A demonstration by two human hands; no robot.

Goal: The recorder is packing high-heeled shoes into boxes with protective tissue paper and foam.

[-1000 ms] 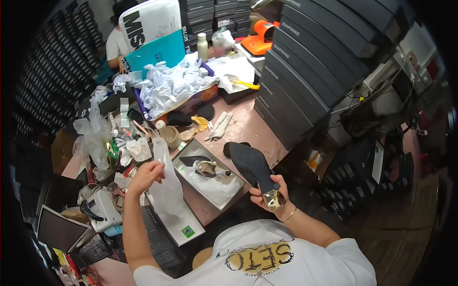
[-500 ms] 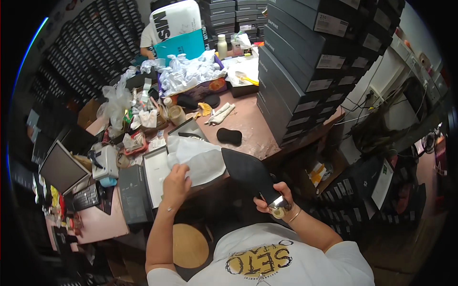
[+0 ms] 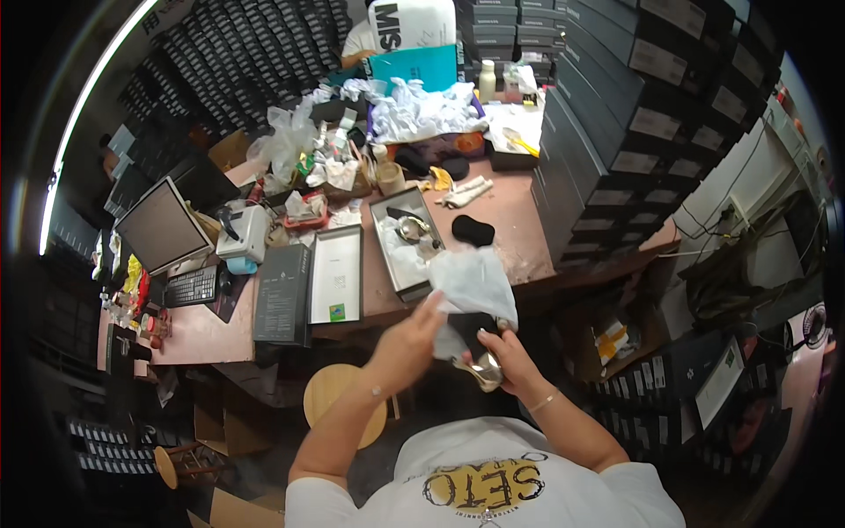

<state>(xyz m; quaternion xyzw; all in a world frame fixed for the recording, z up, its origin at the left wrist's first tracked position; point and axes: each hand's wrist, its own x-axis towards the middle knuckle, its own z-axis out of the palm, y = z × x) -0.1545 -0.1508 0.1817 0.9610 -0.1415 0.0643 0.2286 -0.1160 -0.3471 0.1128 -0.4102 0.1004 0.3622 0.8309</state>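
Note:
My right hand (image 3: 512, 354) is closed round the heel end of a black shoe (image 3: 475, 327) with a shiny metallic heel (image 3: 485, 373). The shoe's front part is covered by a thin white bag (image 3: 475, 280), held out over the table's near edge. At the bag's left side is my left hand (image 3: 407, 341), its blurred fingertips against the white material; their grip is unclear. Beyond the hands, an open shoe box (image 3: 388, 209) holds white wrapping and another dark shoe with a shiny part (image 3: 411, 231).
Left of the box lie a shallow box tray (image 3: 337, 275) and a dark closed box (image 3: 280, 295). A tall stack of shoe boxes (image 3: 585, 176) stands right. Further off are a bin of crumpled white paper (image 3: 424, 113) and a black pad (image 3: 473, 231). A stool (image 3: 339, 409) stands below left.
The shoe's front has gone from bare to covered by the white bag, which has lifted off the open box. My left hand has moved right, close to the shoe. The view has shifted.

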